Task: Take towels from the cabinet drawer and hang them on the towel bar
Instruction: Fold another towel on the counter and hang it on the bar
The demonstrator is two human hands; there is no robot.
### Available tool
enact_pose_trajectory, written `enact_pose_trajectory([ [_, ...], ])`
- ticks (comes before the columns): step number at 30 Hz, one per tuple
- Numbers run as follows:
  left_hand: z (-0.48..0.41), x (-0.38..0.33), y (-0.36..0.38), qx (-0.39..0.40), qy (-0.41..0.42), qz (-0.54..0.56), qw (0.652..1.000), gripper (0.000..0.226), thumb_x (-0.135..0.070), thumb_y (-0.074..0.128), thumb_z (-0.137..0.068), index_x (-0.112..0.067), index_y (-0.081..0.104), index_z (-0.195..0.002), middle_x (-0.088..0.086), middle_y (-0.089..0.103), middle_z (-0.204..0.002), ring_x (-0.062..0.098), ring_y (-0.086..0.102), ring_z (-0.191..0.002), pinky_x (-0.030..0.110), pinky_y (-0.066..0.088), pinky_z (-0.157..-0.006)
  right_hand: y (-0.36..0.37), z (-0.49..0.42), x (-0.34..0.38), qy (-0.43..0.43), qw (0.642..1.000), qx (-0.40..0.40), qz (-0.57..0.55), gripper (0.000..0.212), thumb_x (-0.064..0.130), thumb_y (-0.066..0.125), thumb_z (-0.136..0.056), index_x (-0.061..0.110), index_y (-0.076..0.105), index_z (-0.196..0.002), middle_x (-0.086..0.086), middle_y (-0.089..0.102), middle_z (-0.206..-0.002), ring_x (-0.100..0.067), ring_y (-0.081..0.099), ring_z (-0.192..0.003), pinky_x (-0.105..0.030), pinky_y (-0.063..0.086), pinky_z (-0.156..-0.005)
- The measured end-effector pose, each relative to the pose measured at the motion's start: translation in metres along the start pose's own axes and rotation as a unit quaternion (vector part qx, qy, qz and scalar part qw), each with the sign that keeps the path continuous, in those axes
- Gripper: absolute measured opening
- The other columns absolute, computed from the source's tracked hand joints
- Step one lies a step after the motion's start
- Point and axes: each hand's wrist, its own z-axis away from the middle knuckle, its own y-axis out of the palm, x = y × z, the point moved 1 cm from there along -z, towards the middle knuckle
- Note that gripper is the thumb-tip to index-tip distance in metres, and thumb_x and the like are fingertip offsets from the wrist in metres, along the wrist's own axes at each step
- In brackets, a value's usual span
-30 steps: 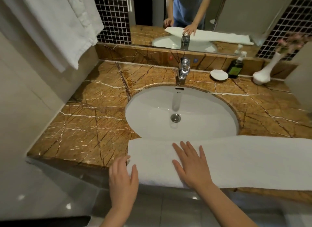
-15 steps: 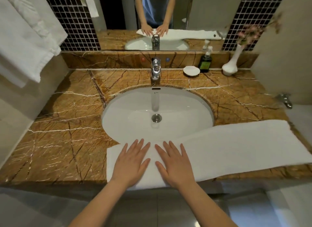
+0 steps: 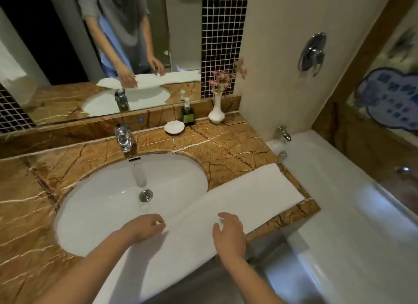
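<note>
- A single wide-angle view is given, taken from head height above a marble vanity counter (image 3: 228,150) and tilted steeply forward and down.
- The frame is rolled, so that the counter's front edge is seen running diagonally from lower left to right.
- The sink (image 3: 108,204) is held close beneath the lens; both forearms are seen entering from the bottom edge.
- The mirror (image 3: 95,61) is faced across the top, and the near scene is repeated in it from the opposite side.
- A bathtub (image 3: 352,231) is taken in at the right edge; straight lines there are bent by the lens.
</note>
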Motion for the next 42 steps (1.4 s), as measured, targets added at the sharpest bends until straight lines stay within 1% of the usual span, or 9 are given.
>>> enact_pose_trajectory([
  [8,-0.074,-0.089,-0.027,0.054,0.09,-0.037,0.994,0.044,-0.041,0.045,-0.097,-0.018,0.047,-0.135,0.003,0.046,-0.142,0.021,0.046,-0.126,0.029,0.035,-0.103,-0.035,-0.007,-0.043,0.294,0.944,-0.037,-0.145,0.03,0.019,0.052,-0.093,0.007,0.054,-0.12,-0.011,0.059,-0.123,-0.027,0.058,-0.108,-0.025,0.045,-0.078],
  [14,-0.094,-0.094,-0.019,0.064,0.101,-0.011,0.993,0.052,-0.036,0.05,-0.095,-0.007,0.043,-0.137,0.009,0.042,-0.144,0.025,0.042,-0.13,0.031,0.034,-0.103,-0.003,0.014,-0.033,0.438,0.821,-0.013,-0.367,0.045,0.031,0.064,-0.089,0.005,0.049,-0.121,-0.015,0.059,-0.108,-0.028,0.062,-0.087,-0.037,0.053,-0.073],
  [20,-0.092,-0.087,-0.022,0.04,0.123,0.084,0.988,0.029,-0.03,0.061,-0.088,-0.003,0.066,-0.098,0.011,0.062,-0.102,0.025,0.058,-0.092,0.033,0.045,-0.078,0.024,0.025,-0.02,0.45,0.792,-0.03,-0.412,0.052,0.033,0.073,-0.083,0.002,0.051,-0.119,-0.014,0.057,-0.097,-0.028,0.063,-0.073,-0.038,0.056,-0.064],
  [24,-0.081,-0.087,-0.028,0.087,0.115,0.16,0.976,0.025,-0.028,0.065,-0.086,-0.008,0.06,-0.072,0.007,0.057,-0.07,0.017,0.053,-0.056,0.019,0.038,-0.046,0.031,0.032,-0.006,0.459,0.766,-0.035,-0.448,0.046,0.032,0.077,-0.081,0.004,0.051,-0.108,-0.013,0.056,-0.088,-0.03,0.063,-0.071,-0.036,0.056,-0.054],
  [28,-0.073,-0.088,-0.036,0.134,0.119,0.204,0.962,0.028,-0.028,0.067,-0.086,-0.015,0.054,-0.064,-0.004,0.056,-0.055,0.009,0.053,-0.045,0.014,0.038,-0.04,0.039,0.04,0.007,0.464,0.738,-0.048,-0.488,0.022,0.017,0.074,-0.083,0.006,0.055,-0.084,-0.011,0.062,-0.079,-0.023,0.063,-0.062,-0.024,0.047,-0.035],
  [31,-0.068,-0.088,-0.046,0.156,0.128,0.223,0.954,0.028,-0.027,0.067,-0.086,-0.017,0.056,-0.063,-0.009,0.058,-0.047,0.005,0.056,-0.042,0.014,0.041,-0.041,0.038,0.038,0.011,0.472,0.738,-0.075,-0.476,0.016,0.011,0.07,-0.086,0.001,0.058,-0.09,-0.008,0.053,-0.067,-0.016,0.049,-0.054,-0.021,0.042,-0.041],
  [35,-0.063,-0.09,-0.061,0.16,0.14,0.241,0.947,0.023,-0.026,0.066,-0.087,-0.014,0.058,-0.069,0.0,0.06,-0.065,0.014,0.058,-0.058,0.022,0.046,-0.053,0.022,0.034,0.02,0.467,0.715,-0.081,-0.514,0.023,0.013,0.069,-0.087,0.003,0.058,-0.105,-0.008,0.052,-0.072,-0.015,0.046,-0.06,-0.025,0.041,-0.053],
  [38,-0.06,-0.093,-0.072,0.154,0.149,0.25,0.944,0.022,-0.026,0.065,-0.088,-0.013,0.056,-0.072,0.004,0.058,-0.071,0.017,0.057,-0.065,0.024,0.047,-0.06,0.005,0.031,0.025,0.426,0.706,-0.099,-0.557,0.039,0.017,0.07,-0.086,0.006,0.056,-0.121,-0.009,0.063,-0.106,-0.023,0.058,-0.095,-0.032,0.048,-0.077],
  [42,-0.053,-0.1,-0.09,0.144,0.151,0.292,0.933,0.02,-0.027,0.065,-0.088,-0.008,0.061,-0.089,0.008,0.061,-0.085,0.021,0.059,-0.079,0.027,0.048,-0.07,-0.025,0.023,0.026,0.376,0.728,-0.11,-0.562,0.057,0.018,0.074,-0.082,0.01,0.049,-0.132,-0.007,0.051,-0.134,-0.028,0.045,-0.127,-0.039,0.041,-0.105],
])
